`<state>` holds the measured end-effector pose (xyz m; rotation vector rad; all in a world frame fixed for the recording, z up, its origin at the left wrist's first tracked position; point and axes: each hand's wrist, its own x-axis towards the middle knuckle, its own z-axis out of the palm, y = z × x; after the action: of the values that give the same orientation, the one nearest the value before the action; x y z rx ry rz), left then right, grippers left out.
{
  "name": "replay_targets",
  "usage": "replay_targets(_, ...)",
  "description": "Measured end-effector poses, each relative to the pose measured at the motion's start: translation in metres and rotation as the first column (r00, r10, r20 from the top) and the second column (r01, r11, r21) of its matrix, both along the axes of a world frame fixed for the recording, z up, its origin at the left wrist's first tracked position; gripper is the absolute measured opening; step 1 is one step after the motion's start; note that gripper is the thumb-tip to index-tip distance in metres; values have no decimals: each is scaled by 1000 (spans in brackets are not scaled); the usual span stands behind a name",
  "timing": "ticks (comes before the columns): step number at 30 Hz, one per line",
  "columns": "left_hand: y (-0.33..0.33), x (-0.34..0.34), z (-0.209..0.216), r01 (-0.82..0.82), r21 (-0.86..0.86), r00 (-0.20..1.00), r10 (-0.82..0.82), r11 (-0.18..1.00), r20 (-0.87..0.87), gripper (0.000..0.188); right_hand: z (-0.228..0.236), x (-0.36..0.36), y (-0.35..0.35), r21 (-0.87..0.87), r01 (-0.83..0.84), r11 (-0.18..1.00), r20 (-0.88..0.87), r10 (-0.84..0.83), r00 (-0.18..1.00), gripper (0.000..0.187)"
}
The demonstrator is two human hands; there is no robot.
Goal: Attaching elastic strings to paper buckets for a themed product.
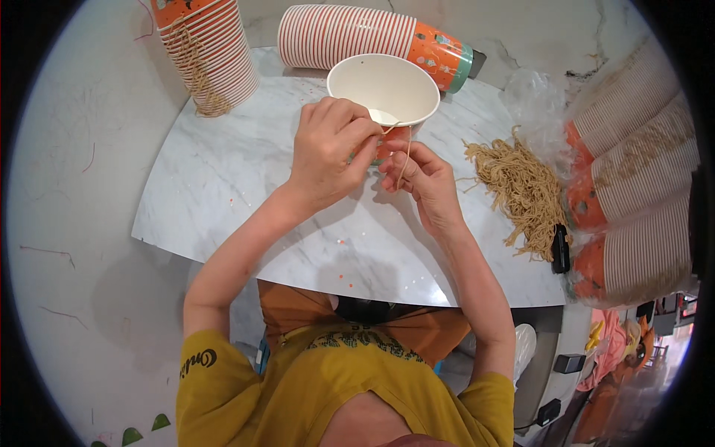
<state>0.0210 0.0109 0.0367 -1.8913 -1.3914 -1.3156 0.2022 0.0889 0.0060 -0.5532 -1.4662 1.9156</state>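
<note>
A large paper cup (383,80), white inside and orange outside, stands on the marbled table in front of me with its mouth facing up. My left hand (334,153) is closed at its near rim, thumb and fingers pinching the cup's edge and the tan cord there. From that rim the cord (409,153) loops down to my right hand (423,182), just right of the cup's front. The fingers of that hand are bent around the cord's hanging part. My left hand hides part of the rim and front wall.
Behind the cup lies a stack of nested paper cups (346,37). Another stack (212,59), with cords draped over it, stands at far left. On the right are a pile of tan cords (521,182), a black object (560,249), a clear plastic bag (532,104) and bagged cup stacks (644,182).
</note>
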Motion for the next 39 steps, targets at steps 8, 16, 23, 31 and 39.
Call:
replay_targets(8,11,-9,-16,127,-68,936,-97,990,337,9,-5,1,3,-16,-7,1000,7,7,1000,36)
replay_targets(16,8,-21,-24,225,-167,872,-122,960,473,7,-6,-5,0,-23,52,998,42,-51,998,36)
replay_targets(23,-2,3,-27,302,-299,775,-51,905,630,5,-4,-12,-5,-52,95,994,57,-92,994,34)
replay_targets(31,-6,14,-33,286,-350,799,-20,892,601,8,-6,-26,-18,-54,148,987,-58,-151,987,24)
replay_targets(39,-5,13,-31,287,-376,759,30,881,650,14,-9,-21,-14,-35,226,974,2,-226,974,18)
